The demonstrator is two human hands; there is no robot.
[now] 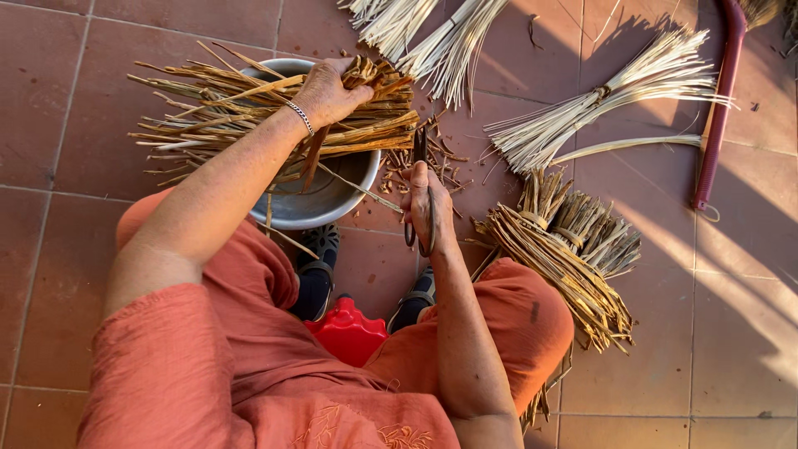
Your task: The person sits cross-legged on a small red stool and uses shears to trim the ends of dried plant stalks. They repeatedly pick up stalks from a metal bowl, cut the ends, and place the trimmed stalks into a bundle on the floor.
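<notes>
The left hand [328, 91] grips a bundle of brown dry stalks [249, 116], its fingers closed around them. The bundle lies across a grey metal basin [320, 204] on the tiled floor [66, 100]. The right hand [428, 208] holds dark scissors [420, 195], fingers wrapped around the handles, just right of the basin. Another tied bundle [565, 258] lies on the right, and pale stalks [598, 108] lie farther away.

Left hand [328, 91] clenched; right hand [428, 204] gripping (fingers curled).
</notes>
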